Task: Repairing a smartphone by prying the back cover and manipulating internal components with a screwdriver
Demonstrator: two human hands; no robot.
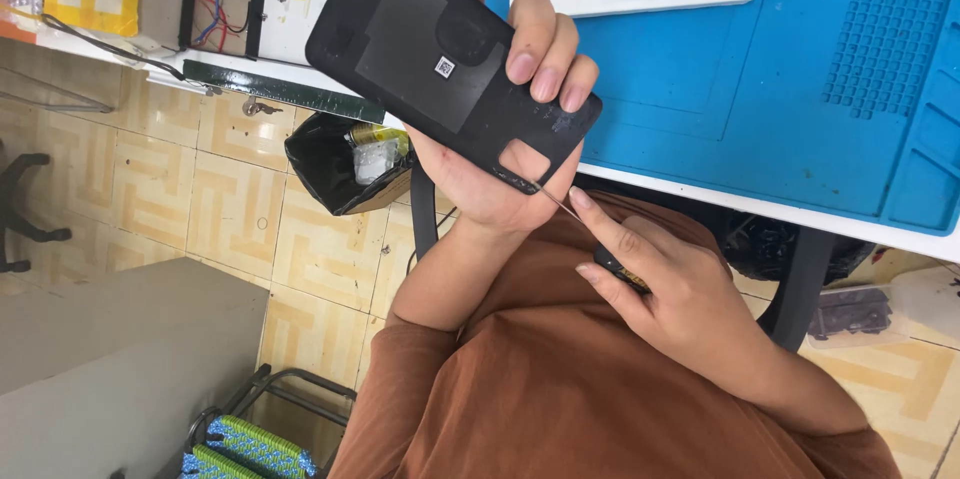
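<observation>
Phone back cover, black, thin and flat, held up over the lap near the edge of the blue work mat. Seen from the head camera: gripped in the left hand, thumb behind, fingers pressed together across the lower face. Likely light, slightly flexible, prone to cracking near the camera cutout; best held by the long edges. Right hand pinching a fine-tipped tool, index finger stretched along its shaft, tip touching the cover's lower edge. Black bin on the tiled floor below.
</observation>
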